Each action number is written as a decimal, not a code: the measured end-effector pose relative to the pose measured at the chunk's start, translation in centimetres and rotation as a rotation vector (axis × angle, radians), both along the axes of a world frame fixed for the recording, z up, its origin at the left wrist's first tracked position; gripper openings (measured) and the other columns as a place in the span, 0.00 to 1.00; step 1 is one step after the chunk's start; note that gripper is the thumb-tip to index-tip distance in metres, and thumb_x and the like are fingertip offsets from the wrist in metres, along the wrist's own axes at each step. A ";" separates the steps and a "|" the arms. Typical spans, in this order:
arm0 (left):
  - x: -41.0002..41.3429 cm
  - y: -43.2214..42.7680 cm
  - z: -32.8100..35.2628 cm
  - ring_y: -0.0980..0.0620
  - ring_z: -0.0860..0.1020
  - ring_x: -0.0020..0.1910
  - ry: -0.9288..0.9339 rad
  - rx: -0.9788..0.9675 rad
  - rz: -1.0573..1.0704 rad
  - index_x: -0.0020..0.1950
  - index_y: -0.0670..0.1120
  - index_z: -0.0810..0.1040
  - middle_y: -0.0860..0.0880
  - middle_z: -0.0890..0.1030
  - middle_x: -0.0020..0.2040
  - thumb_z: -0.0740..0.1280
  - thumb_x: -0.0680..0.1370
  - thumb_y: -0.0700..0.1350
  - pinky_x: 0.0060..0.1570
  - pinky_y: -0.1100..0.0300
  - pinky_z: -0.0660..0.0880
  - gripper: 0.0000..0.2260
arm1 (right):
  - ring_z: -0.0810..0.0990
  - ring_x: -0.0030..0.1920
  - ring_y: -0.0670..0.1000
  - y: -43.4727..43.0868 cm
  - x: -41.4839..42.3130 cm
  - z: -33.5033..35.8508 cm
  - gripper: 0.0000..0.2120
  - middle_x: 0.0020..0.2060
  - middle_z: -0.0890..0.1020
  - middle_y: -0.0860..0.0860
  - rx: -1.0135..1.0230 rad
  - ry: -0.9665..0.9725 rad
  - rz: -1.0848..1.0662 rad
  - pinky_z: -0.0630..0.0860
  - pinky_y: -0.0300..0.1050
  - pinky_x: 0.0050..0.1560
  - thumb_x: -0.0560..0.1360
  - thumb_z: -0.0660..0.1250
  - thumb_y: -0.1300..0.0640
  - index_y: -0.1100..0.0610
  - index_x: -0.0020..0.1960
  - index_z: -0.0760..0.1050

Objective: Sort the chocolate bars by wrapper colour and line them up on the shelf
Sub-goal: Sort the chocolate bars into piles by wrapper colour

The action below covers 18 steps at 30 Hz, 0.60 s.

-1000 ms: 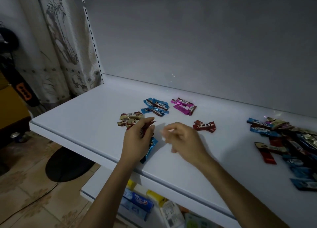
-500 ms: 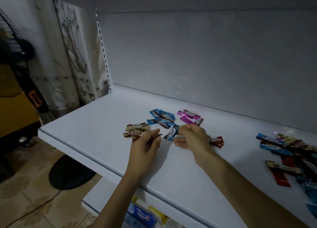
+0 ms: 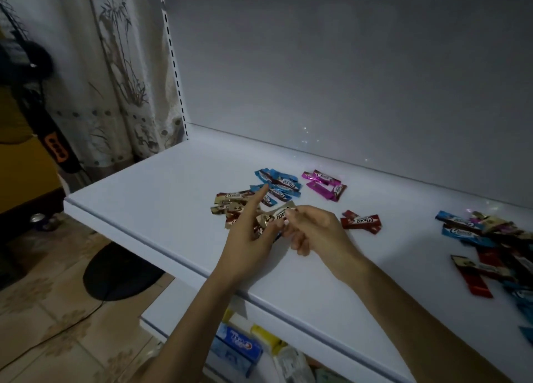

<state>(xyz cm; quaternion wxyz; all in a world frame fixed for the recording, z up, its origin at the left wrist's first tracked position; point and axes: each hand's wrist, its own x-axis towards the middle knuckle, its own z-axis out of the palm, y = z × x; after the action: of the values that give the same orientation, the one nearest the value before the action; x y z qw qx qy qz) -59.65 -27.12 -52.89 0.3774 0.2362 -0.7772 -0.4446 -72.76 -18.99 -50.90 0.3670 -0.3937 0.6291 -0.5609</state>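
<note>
On the white shelf (image 3: 161, 186) lie sorted groups: beige bars (image 3: 230, 199), blue bars (image 3: 281, 183), pink bars (image 3: 326, 185) and red bars (image 3: 362, 221). An unsorted heap (image 3: 490, 247) spreads at the right edge. My right hand (image 3: 314, 232) pinches a beige-and-brown bar (image 3: 278, 214) by its end, just above the shelf. My left hand (image 3: 248, 238) grips more bars underneath, its index finger stretched out toward the blue group. Those bars in the left hand are mostly hidden.
The shelf's back panel rises behind the groups. A lower shelf (image 3: 202, 351) holds toothpaste boxes (image 3: 236, 348) and other packs. A curtain (image 3: 115, 74) and a dark fan stand to the left, over a tiled floor.
The blue bar my right hand held half a second ago is gone from it; that hand now pinches a beige bar beside my left hand. The left index finger has straightened.
</note>
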 end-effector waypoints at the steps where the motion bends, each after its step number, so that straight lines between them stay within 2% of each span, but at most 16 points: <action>1: 0.0 0.0 0.0 0.72 0.70 0.62 -0.019 -0.018 -0.009 0.74 0.55 0.62 0.68 0.69 0.63 0.65 0.80 0.43 0.59 0.71 0.70 0.25 | 0.74 0.29 0.48 0.0 0.0 -0.1 0.11 0.34 0.81 0.53 -0.008 0.024 -0.020 0.70 0.40 0.28 0.77 0.65 0.54 0.62 0.48 0.79; 3: -0.1 0.1 -0.1 0.67 0.72 0.63 -0.023 0.001 -0.012 0.73 0.56 0.64 0.66 0.71 0.63 0.66 0.79 0.46 0.61 0.66 0.72 0.24 | 0.73 0.29 0.47 -0.1 0.1 -0.2 0.08 0.32 0.80 0.52 -0.019 0.008 -0.078 0.68 0.39 0.28 0.76 0.67 0.56 0.60 0.43 0.78; 5: -0.2 0.2 0.0 0.72 0.73 0.55 -0.010 0.028 0.020 0.72 0.56 0.65 0.69 0.71 0.57 0.66 0.79 0.45 0.53 0.73 0.73 0.22 | 0.72 0.29 0.48 -0.3 0.0 -0.1 0.07 0.30 0.77 0.52 -0.042 -0.108 -0.137 0.68 0.40 0.29 0.76 0.66 0.59 0.58 0.40 0.77; 8: -0.2 0.1 0.1 0.75 0.71 0.50 -0.013 0.063 0.099 0.71 0.55 0.68 0.68 0.70 0.51 0.62 0.81 0.46 0.47 0.77 0.70 0.18 | 0.75 0.29 0.48 -0.2 -0.4 0.2 0.04 0.32 0.79 0.54 -0.104 -0.369 -0.222 0.72 0.39 0.29 0.77 0.64 0.64 0.60 0.45 0.76; 9: -0.2 -0.1 0.0 0.74 0.71 0.51 -0.017 0.081 0.111 0.70 0.55 0.68 0.68 0.70 0.51 0.61 0.81 0.46 0.48 0.76 0.70 0.17 | 0.77 0.29 0.48 -0.1 -0.6 0.3 0.03 0.34 0.80 0.55 -0.116 -0.419 -0.259 0.74 0.39 0.30 0.77 0.63 0.64 0.60 0.47 0.76; 11: -0.3 -0.4 -0.3 0.67 0.72 0.55 -0.020 0.116 0.108 0.70 0.55 0.69 0.69 0.70 0.53 0.60 0.82 0.46 0.55 0.66 0.73 0.16 | 0.80 0.31 0.50 0.0 -1.1 0.3 0.02 0.37 0.83 0.57 -0.124 -0.459 -0.331 0.77 0.39 0.31 0.77 0.63 0.64 0.59 0.48 0.74; 13: -0.3 -0.4 -0.5 0.61 0.74 0.56 -0.018 0.098 0.095 0.68 0.56 0.71 0.64 0.73 0.56 0.59 0.82 0.45 0.55 0.57 0.75 0.15 | 0.80 0.31 0.50 0.2 -1.5 0.3 0.04 0.38 0.83 0.57 -0.097 -0.420 -0.366 0.77 0.40 0.32 0.78 0.63 0.63 0.58 0.51 0.74; 16: -0.2 -0.5 -0.5 0.61 0.76 0.45 0.116 0.095 0.167 0.64 0.51 0.75 0.56 0.78 0.50 0.56 0.83 0.44 0.45 0.65 0.74 0.12 | 0.78 0.28 0.49 0.2 -1.3 0.2 0.05 0.35 0.84 0.55 0.000 -0.209 -0.286 0.76 0.40 0.28 0.78 0.64 0.61 0.58 0.53 0.76; 18: 0.1 -0.7 -0.3 0.59 0.76 0.39 0.293 0.234 0.262 0.57 0.51 0.78 0.51 0.80 0.46 0.56 0.84 0.43 0.39 0.66 0.73 0.11 | 0.77 0.27 0.48 -0.2 -0.7 0.1 0.06 0.35 0.83 0.54 0.059 -0.080 -0.178 0.73 0.40 0.26 0.78 0.64 0.61 0.58 0.54 0.76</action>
<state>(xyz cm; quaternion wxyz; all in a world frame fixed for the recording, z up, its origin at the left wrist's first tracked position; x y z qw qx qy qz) -59.55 -27.77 -53.16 0.5108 0.3101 -0.6199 -0.5086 -73.46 -19.16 -50.81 0.3518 -0.3025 0.6628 -0.5877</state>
